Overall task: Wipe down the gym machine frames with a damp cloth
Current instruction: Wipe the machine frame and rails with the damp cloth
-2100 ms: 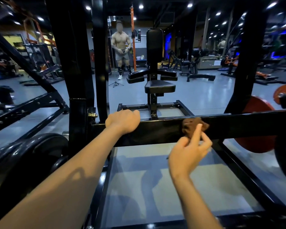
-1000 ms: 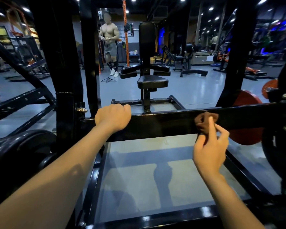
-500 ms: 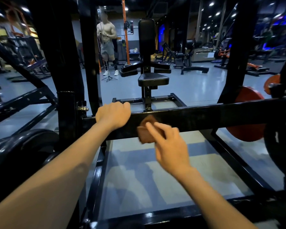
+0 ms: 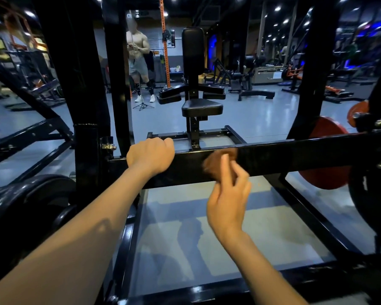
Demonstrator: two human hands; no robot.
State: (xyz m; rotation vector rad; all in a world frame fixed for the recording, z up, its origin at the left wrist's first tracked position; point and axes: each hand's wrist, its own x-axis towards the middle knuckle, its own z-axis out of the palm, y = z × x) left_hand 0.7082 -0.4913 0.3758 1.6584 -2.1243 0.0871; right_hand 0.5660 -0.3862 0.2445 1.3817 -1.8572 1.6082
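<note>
A black horizontal crossbar (image 4: 295,156) of the gym machine frame runs across the middle of the view. My left hand (image 4: 151,155) is closed over the bar's top edge near its left end, beside a black upright post (image 4: 86,155). My right hand (image 4: 228,199) presses a small brown cloth (image 4: 218,164) against the front face of the bar, a little right of the left hand. The cloth is blurred by motion and partly hidden by my fingers.
A red weight plate (image 4: 326,155) hangs behind the bar at right, black plates (image 4: 24,208) sit at lower left. A black seat machine (image 4: 201,107) stands beyond the bar. A person (image 4: 139,60) stands far back. The lower frame rails (image 4: 185,290) border grey floor.
My right hand swept the cloth left along the bar to just beside my left hand, and has now moved it back right toward the middle. My left hand has kept its grip.
</note>
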